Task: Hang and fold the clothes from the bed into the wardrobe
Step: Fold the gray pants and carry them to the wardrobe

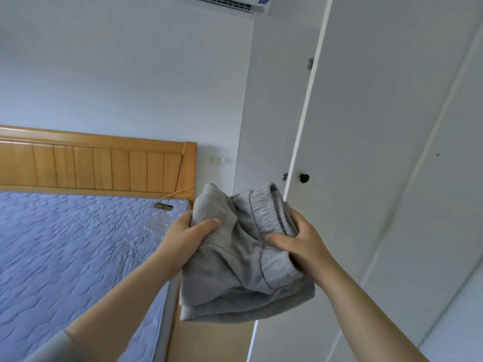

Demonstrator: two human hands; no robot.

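Folded grey garment held up between both hands, near the closed wardrobe door, right of the bed; presumably carried folded for a shelf; left hand and right hand each clamp an edge, thumbs on top, forearms raised.

Pale grey sleeve on left arm

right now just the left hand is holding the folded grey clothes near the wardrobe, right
Not quite: both hands hold them. The head view shows the left hand gripping the left side of the folded grey clothes and the right hand gripping the right side, near the wardrobe.
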